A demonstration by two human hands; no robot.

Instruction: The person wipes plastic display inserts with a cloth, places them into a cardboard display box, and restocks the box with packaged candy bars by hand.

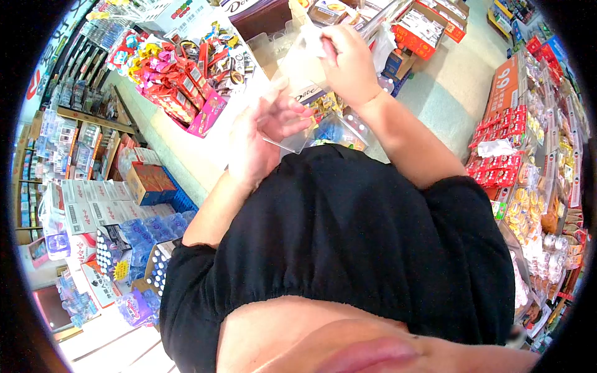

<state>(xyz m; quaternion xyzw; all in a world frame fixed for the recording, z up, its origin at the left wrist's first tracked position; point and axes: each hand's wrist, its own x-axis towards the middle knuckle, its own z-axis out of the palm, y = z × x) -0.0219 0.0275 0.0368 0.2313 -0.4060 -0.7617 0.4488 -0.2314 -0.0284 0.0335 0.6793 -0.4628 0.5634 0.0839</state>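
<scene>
My left hand is in front of my chest with its fingers curled around a clear plastic panel. The panel's lower corner sticks out below my fingers, and its upper part is hard to tell from what lies behind it. My right hand is closed on a crumpled white tissue, pressed near the panel's upper end. Whether the tissue touches the plastic cannot be made out. Just beyond my hands stands an open display box with clear compartments.
Red and pink candy bags fill a display on the left. Red boxes stand beyond my right hand. Stacked white cartons and bottled drinks are at lower left. Shelves of packaged snacks line the right side.
</scene>
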